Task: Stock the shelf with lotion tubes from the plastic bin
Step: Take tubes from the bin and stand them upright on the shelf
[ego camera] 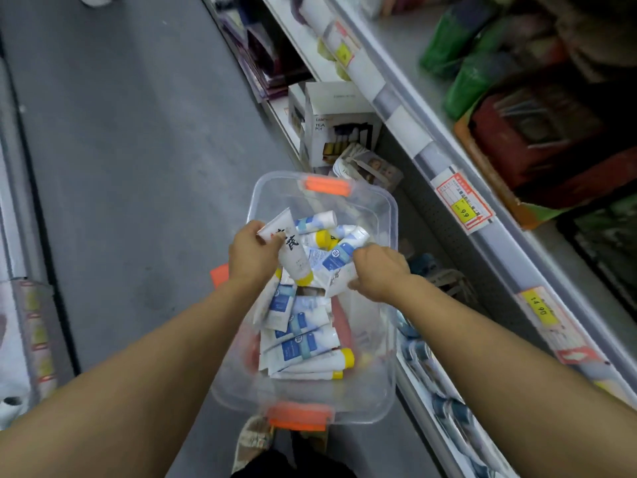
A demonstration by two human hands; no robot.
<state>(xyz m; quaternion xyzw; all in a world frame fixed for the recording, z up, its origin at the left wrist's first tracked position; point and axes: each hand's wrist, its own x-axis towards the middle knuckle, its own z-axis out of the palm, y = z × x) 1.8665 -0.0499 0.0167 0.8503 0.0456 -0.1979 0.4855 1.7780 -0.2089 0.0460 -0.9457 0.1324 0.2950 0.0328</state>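
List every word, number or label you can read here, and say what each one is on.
"TEA POT": white box on the lower shelf.
"99": yellow part of the red-bordered price tag on the shelf rail; its other print is too small to read.
"14 90": yellow price tag nearer on the rail.
Large black characters: tube held by the left hand; not legible.
Blue labels on the tubes in the bin: blurred.
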